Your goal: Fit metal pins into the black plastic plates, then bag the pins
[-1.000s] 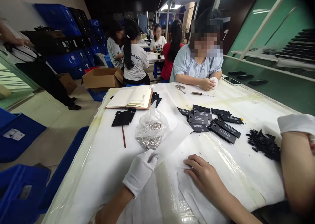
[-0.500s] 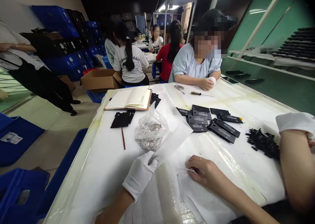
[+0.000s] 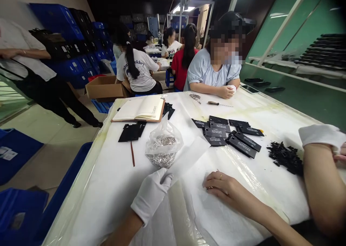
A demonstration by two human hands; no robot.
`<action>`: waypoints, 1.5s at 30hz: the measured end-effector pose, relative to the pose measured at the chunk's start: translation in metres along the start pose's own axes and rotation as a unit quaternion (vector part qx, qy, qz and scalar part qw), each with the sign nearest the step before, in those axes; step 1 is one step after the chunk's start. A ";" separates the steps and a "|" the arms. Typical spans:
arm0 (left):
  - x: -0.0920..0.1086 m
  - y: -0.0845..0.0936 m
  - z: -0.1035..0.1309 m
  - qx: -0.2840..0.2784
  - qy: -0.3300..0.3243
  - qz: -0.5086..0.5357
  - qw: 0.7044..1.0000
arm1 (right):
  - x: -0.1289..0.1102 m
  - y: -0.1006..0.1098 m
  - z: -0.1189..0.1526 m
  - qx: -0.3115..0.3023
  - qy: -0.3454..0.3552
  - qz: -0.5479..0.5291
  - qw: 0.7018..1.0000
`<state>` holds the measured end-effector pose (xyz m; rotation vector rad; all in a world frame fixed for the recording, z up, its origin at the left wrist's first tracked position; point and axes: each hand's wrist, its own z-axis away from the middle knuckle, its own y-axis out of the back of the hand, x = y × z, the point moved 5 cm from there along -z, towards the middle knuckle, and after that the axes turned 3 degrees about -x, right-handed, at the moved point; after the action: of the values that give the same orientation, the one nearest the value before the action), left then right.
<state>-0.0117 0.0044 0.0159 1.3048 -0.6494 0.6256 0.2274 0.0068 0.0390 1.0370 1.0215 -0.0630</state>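
Note:
My left hand point(image 3: 152, 192), in a white glove, is closed at the table's near side, just below a clear plastic bag point(image 3: 163, 145) of small metal pins. Whatever its fingers pinch, if anything, is hidden. My right hand point(image 3: 223, 188), bare with a ring, rests on the white covering to the right, its fingers curled round small shiny metal pieces point(image 3: 209, 188). Beyond it lie black labelled plates point(image 3: 216, 132) in overlapping groups, and a heap of small black parts point(image 3: 285, 156) is farther right.
An open notebook point(image 3: 137, 108), black pieces point(image 3: 132, 131) and a screwdriver point(image 3: 213, 103) lie on the table point(image 3: 102, 181). A person point(image 3: 213, 71) leans at the far edge. Another person's gloved arm point(image 3: 321, 174) rests at right. Blue crates point(image 3: 18, 210) stand at left.
The view has shifted slightly. The standing person at left has stepped, with the legs farther right. My hands keep nearly the same places on the table.

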 end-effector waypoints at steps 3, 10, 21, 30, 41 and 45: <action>0.000 0.000 0.000 0.009 -0.007 -0.014 1.000 | 0.002 -0.003 0.001 -0.009 0.007 0.027 1.000; 0.001 -0.001 -0.003 0.013 -0.013 -0.029 0.999 | 0.004 -0.002 -0.013 -0.012 0.012 0.044 0.999; 0.000 0.000 -0.001 0.011 -0.023 -0.024 0.999 | -0.010 -0.003 -0.021 -0.025 -0.038 0.124 0.991; -0.001 -0.001 -0.002 0.017 -0.024 -0.027 0.999 | 0.003 -0.003 -0.021 -0.028 -0.068 -0.036 0.997; 0.004 0.004 0.002 0.008 -0.024 0.010 1.000 | 0.026 0.008 -0.024 -0.047 -0.125 -0.257 0.957; 0.005 0.003 0.002 -0.007 -0.016 0.019 1.000 | 0.019 0.024 -0.026 -0.051 -0.148 -0.267 0.951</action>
<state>-0.0108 0.0026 0.0217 1.2941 -0.7050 0.6319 0.2327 0.0465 0.0389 0.6102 0.9924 -0.5867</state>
